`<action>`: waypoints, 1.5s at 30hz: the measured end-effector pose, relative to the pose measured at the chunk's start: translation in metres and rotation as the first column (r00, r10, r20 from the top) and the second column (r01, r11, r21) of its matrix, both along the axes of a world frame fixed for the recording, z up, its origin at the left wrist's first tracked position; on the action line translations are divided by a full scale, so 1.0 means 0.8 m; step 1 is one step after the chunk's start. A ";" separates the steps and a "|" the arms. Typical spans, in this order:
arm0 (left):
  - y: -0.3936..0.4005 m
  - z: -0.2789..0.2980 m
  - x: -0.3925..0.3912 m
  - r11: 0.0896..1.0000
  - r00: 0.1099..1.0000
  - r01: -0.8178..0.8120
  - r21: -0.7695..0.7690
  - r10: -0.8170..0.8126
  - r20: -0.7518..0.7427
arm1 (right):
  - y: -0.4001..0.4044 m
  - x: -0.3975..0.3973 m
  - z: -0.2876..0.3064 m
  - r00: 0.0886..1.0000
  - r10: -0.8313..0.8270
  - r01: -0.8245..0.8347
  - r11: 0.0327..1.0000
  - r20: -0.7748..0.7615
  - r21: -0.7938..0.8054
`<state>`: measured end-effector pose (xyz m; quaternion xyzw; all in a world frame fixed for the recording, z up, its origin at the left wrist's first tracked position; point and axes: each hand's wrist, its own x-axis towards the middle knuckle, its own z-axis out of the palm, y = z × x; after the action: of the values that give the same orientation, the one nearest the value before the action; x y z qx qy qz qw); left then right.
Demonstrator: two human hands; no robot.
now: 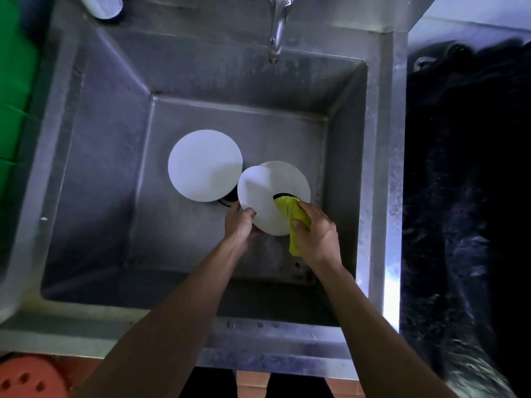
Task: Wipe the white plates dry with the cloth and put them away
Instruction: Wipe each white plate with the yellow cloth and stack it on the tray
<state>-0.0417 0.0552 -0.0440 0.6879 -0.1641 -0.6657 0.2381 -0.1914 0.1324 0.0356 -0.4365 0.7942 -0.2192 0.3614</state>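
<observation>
I hold a white plate [260,193] above the bottom of a steel sink [109,156]. My left hand [240,224] grips its near left rim, thumb on top. My right hand [316,231] grips a yellow cloth [293,216] with a dark edge and presses it against the plate's right side. Behind the held plate shows the edge of a second white plate [296,175]. A third white plate [204,165] lies to the left in the sink.
A tap [276,30] hangs over the back of the sink. A dark object [230,198] lies under the plates near the drain. A green crate [14,81] is at left, a dark counter [465,196] at right, a red stool [28,377] bottom left.
</observation>
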 end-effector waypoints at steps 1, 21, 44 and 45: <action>0.001 0.005 -0.002 1.000 1.000 0.004 -0.007 -0.004 -0.003 | 0.003 -0.003 0.004 1.000 0.005 -0.005 1.000 0.005 -0.004; 0.039 0.257 -0.004 0.974 0.966 0.054 -0.220 -0.107 -0.236 | -0.002 -0.040 0.175 0.956 0.282 -0.294 0.918 -0.086 -0.264; 0.061 0.378 0.015 0.895 0.934 -0.027 -0.445 -0.135 -0.329 | 0.012 -0.047 0.228 0.656 0.456 -0.700 0.665 -0.601 -0.260; 0.058 0.378 0.018 0.893 0.929 -0.010 -0.449 -0.157 -0.335 | 0.015 -0.042 0.230 0.639 0.458 -0.712 0.656 -0.618 -0.250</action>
<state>-0.0275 0.1019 0.2583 0.4739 -0.2910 -0.7345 0.3888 -0.2250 0.1440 0.2199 -0.7923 0.5867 -0.1497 0.0753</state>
